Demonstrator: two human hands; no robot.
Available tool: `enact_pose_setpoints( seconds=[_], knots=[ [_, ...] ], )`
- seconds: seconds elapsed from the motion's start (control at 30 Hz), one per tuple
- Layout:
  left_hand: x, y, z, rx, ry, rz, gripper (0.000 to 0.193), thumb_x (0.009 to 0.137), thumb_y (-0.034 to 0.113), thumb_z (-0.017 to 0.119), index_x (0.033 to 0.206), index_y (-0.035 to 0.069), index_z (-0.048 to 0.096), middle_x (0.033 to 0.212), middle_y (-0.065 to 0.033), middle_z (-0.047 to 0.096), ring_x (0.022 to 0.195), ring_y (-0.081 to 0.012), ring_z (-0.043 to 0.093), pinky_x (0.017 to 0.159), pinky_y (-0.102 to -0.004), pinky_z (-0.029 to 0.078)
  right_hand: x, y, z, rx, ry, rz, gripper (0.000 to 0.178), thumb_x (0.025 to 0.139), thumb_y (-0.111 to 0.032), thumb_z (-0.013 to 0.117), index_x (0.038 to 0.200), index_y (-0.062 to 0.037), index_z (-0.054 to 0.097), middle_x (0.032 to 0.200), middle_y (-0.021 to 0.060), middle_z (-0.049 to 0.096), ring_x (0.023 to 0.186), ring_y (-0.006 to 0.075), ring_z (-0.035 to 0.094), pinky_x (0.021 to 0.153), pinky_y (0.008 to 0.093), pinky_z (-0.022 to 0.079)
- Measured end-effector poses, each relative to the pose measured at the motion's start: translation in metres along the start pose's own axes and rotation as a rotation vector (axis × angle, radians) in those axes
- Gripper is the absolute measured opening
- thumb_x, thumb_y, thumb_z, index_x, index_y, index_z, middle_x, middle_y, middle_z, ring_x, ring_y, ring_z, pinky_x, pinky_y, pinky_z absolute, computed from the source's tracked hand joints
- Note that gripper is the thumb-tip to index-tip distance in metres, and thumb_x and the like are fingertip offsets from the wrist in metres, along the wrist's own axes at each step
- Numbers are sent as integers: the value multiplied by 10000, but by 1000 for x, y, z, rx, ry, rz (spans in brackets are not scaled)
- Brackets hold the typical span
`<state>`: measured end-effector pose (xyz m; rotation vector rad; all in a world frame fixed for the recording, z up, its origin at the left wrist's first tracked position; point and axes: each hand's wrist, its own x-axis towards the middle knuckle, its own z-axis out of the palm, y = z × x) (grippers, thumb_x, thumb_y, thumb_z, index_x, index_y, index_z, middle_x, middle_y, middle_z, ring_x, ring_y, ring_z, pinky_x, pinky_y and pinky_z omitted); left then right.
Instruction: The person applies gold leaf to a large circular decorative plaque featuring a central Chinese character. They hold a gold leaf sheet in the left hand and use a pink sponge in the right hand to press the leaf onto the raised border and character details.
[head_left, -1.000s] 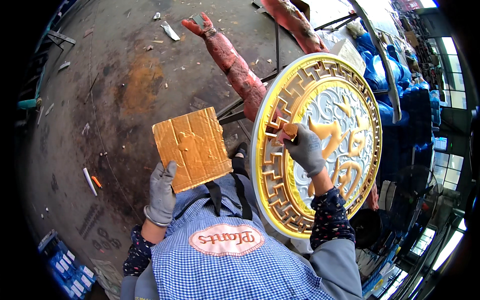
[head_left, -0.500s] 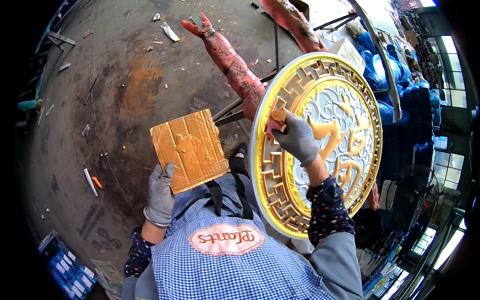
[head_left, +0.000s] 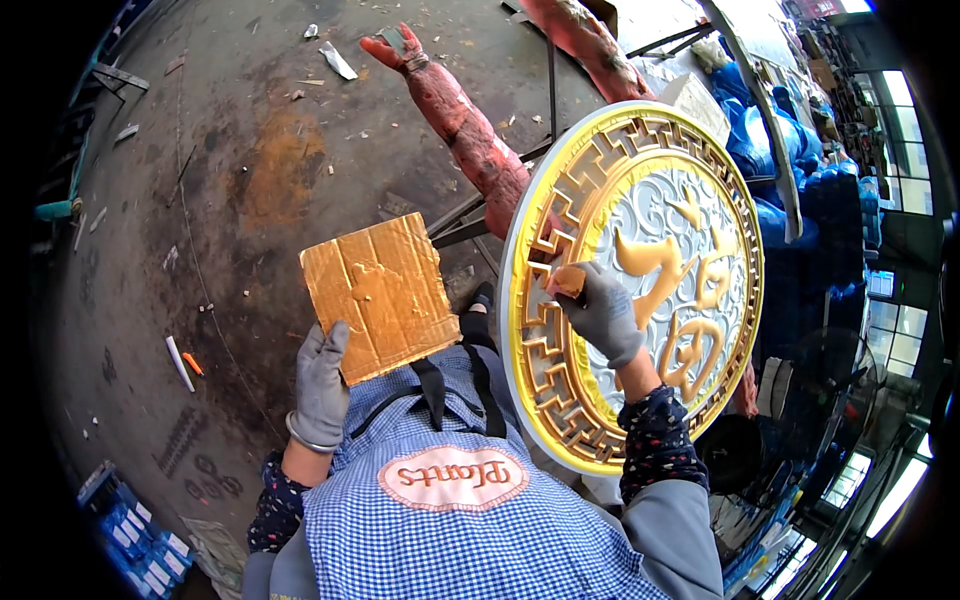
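Observation:
My left hand [head_left: 320, 385], in a grey glove, grips the lower left edge of a square of cardboard [head_left: 385, 295] smeared with gold paint. My right hand [head_left: 605, 315], gloved too, is closed on a small sponge [head_left: 570, 281] with a gold-coated end. It holds the sponge against the left part of a large round relief panel [head_left: 655, 210], at the fretwork border. Raised gold characters and pale scrolls fill the panel's centre, and yellow masking covers the rings around it. Some fretwork is gold; part lies hidden behind my hand.
Beyond the panel a reddish sculpted arm [head_left: 465, 130] reaches out over dark metal bars. Blue wrapped bundles [head_left: 755, 135] stand at the far right. A white stick and an orange cutter [head_left: 193, 363] lie on the stained floor [head_left: 240, 250], with scattered scraps.
My right hand has moved down along the panel's border with the sponge, its wrist turning slightly. The left hand and cardboard have hardly moved.

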<state>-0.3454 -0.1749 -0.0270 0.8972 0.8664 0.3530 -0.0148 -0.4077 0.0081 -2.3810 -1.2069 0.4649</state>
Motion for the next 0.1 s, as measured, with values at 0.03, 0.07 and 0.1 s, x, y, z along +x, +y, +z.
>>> enact_pose_setpoints(
  seconds=[0.03,0.07,0.1],
  knots=[
    [1,1,-1,49,-14,-2,436,1103,298,607,1420,-1,590,1312,-72,694,1160,-154,688,955,-304,585,-4,3,0,-61,-8,26,332,858,-181,816,1166,-136,702,1045,113,724,895,391,728,761,452,586],
    [1,1,0,-2,-15,-7,439,1102,295,607,1422,-4,588,1314,-77,693,1169,-154,684,966,-297,578,-3,-2,-4,-121,-18,47,344,858,-188,816,1178,-140,698,1055,113,724,898,393,729,767,453,589],
    [0,1,3,-52,-16,-12,441,1101,292,607,1425,-7,586,1317,-81,692,1178,-155,680,976,-290,572,1,-7,-10,-155,-65,129,251,891,-170,804,1117,-95,726,1023,164,716,962,375,723,802,412,571]
  ],
)
